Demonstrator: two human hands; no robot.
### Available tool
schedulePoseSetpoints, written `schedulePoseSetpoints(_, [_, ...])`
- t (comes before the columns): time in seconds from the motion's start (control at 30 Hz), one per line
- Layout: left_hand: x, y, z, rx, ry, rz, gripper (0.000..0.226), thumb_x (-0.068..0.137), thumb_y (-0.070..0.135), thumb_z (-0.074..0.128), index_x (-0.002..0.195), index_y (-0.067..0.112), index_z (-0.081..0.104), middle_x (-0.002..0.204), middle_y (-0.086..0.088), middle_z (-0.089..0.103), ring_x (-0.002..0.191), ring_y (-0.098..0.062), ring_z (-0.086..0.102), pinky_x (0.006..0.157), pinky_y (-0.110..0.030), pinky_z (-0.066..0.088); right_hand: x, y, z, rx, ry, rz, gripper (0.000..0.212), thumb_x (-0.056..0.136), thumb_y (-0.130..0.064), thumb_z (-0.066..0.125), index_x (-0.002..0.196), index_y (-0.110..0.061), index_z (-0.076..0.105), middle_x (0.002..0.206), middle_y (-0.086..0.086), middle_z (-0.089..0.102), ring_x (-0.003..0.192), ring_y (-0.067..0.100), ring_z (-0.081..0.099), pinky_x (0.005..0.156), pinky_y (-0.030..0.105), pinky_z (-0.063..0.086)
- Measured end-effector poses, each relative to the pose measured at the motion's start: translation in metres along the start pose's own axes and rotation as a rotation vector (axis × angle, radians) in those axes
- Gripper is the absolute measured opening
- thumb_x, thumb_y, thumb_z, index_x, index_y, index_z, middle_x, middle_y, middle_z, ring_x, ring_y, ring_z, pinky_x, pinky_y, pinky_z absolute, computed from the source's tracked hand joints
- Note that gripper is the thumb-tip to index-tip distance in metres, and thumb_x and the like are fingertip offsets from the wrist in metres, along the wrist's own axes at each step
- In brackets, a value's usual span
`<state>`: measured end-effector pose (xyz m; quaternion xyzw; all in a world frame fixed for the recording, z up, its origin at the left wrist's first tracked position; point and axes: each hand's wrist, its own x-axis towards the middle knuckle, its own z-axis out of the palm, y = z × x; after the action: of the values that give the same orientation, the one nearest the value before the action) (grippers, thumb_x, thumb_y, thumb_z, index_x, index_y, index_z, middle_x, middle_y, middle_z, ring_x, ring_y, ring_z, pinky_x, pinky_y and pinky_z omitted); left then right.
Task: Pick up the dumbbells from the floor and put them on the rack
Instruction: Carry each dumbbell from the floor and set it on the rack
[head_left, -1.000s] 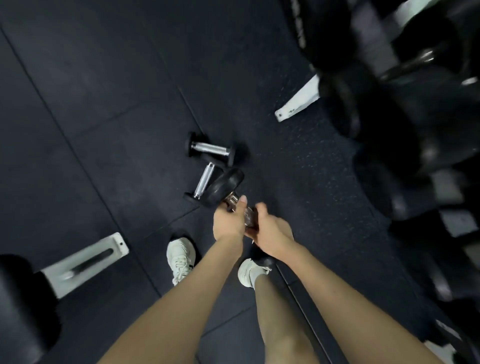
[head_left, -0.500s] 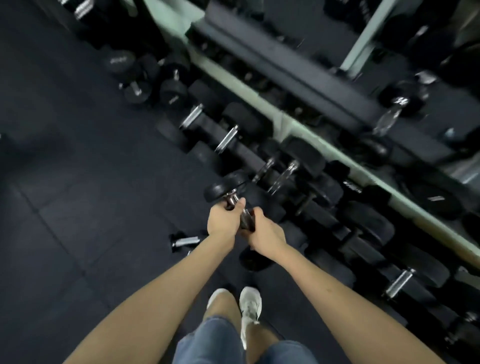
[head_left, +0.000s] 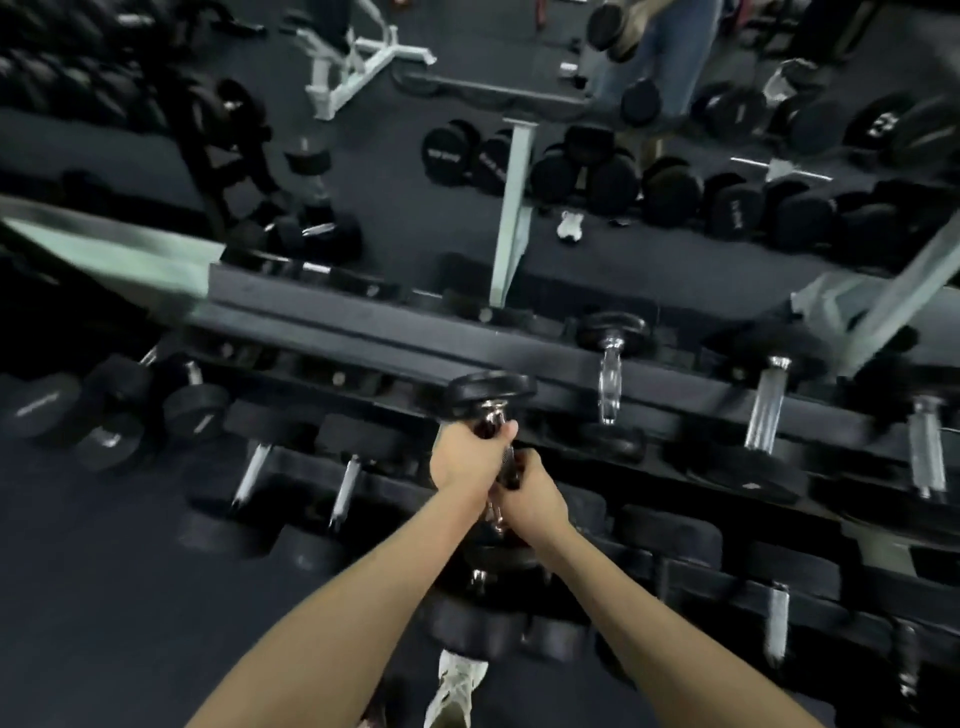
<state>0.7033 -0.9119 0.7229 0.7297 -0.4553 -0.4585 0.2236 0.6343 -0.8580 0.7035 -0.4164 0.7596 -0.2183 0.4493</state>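
Both hands, left hand (head_left: 470, 457) ahead of right hand (head_left: 530, 504), were wrapped tight round the dumbbell (head_left: 493, 415) handle, probably because it's heavy. It hung in the air, far head just over the rack (head_left: 363, 332) rail.

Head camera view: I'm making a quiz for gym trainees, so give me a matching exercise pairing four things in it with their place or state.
Things:
1. black rubber dumbbell with chrome handle
2. left hand
3. right hand
4. white sneaker

Places or states:
A. on the dark floor, bottom of view
B. grips the handle's far part
C. held in the air before the rack
D. grips the handle's near part

Pairs: 1-C, 2-B, 3-D, 4-A
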Motion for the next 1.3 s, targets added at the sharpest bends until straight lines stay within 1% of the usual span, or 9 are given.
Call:
schedulePoseSetpoints(0.13, [0.065,0.037,0.002,0.168,-0.093,0.104,0.033,0.078,0.048,0.067,0.09,0.017,0.073,0.086,-0.002,0.074,0.088,-0.024,0.07,0.061,-0.024,0.044,0.06,-0.032,0.007,0.205,0.068,0.094,0.035,0.08,-0.032,0.062,0.107,-0.021,0.044,0.098,-0.001,0.066,0.09,0.024,0.067,0.083,0.047,0.055])
schedulePoseSetpoints(0.23, [0.114,0.059,0.001,0.301,-0.11,0.179,0.034,0.08,0.048,0.065,0.092,0.018,0.073,0.091,-0.006,0.075,0.092,-0.026,0.069,0.068,-0.026,0.044,0.107,-0.05,0.019,0.355,0.068,0.14,0.038,0.077,-0.031,0.063,0.108,-0.019,0.046,0.102,0.005,0.068,0.09,0.027,0.068,0.082,0.052,0.055])
schedulePoseSetpoints(0.53, [0.211,0.083,0.015,0.393,-0.176,0.224,0.029,0.084,0.043,0.063,0.083,0.016,0.073,0.07,0.004,0.065,0.071,-0.017,0.063,0.055,-0.024,0.041,0.204,-0.079,0.034,0.443,0.113,0.226,0.034,0.08,-0.026,0.061,0.109,-0.02,0.044,0.096,0.001,0.063,0.088,0.022,0.062,0.077,0.041,0.051])
schedulePoseSetpoints(0.63, [0.226,0.076,0.022,0.424,-0.208,0.216,0.03,0.083,0.044,0.064,0.085,0.016,0.074,0.075,0.001,0.069,0.071,-0.017,0.063,0.062,-0.026,0.046,0.215,-0.075,0.041,0.463,0.121,0.26,0.035,0.08,-0.025,0.06,0.11,-0.018,0.045,0.095,0.002,0.064,0.083,0.02,0.061,0.072,0.039,0.05])
schedulePoseSetpoints(0.8, [0.236,0.066,0.019,0.365,-0.227,0.204,0.027,0.081,0.045,0.064,0.087,0.021,0.073,0.085,0.0,0.073,0.079,-0.017,0.064,0.068,-0.027,0.046,0.22,-0.079,0.048,0.399,0.161,0.276,0.029,0.083,-0.025,0.057,0.109,-0.018,0.044,0.093,0.003,0.066,0.084,0.024,0.065,0.074,0.042,0.054])
schedulePoseSetpoints(0.97, [0.235,0.065,0.015,0.315,-0.284,0.182,0.031,0.084,0.044,0.062,0.1,0.018,0.07,0.1,-0.002,0.072,0.096,-0.021,0.065,0.081,-0.033,0.051,0.217,-0.089,0.044,0.361,0.107,0.289,0.041,0.084,-0.026,0.061,0.118,-0.011,0.044,0.102,0.007,0.065,0.09,0.026,0.065,0.079,0.044,0.056])
schedulePoseSetpoints(1.03, [0.23,0.061,0.011,0.288,-0.28,0.174,0.035,0.084,0.044,0.061,0.106,0.017,0.068,0.105,-0.003,0.071,0.101,-0.022,0.064,0.087,-0.036,0.052,0.209,-0.091,0.042,0.261,0.11,0.275,0.042,0.085,-0.029,0.061,0.118,-0.009,0.044,0.103,0.007,0.065,0.088,0.025,0.063,0.072,0.039,0.052])
schedulePoseSetpoints(1.13, [0.22,0.052,-0.002,0.244,-0.188,0.172,0.041,0.085,0.045,0.059,0.111,0.014,0.065,0.11,-0.004,0.07,0.103,-0.024,0.064,0.091,-0.04,0.051,0.186,-0.09,0.036,-0.014,0.229,0.186,0.038,0.089,-0.034,0.055,0.118,-0.012,0.044,0.111,0.009,0.065,0.096,0.03,0.064,0.073,0.035,0.046])
schedulePoseSetpoints(1.3, [0.185,0.019,-0.037,0.142,0.021,0.124,0.04,0.086,0.042,0.06,0.112,0.012,0.064,0.115,-0.005,0.069,0.11,-0.024,0.062,0.094,-0.036,0.047,0.125,-0.078,0.026,-0.202,0.355,0.001,0.048,0.091,-0.033,0.055,0.133,-0.014,0.041,0.129,0.006,0.056,0.11,0.027,0.059,0.081,0.033,0.044])
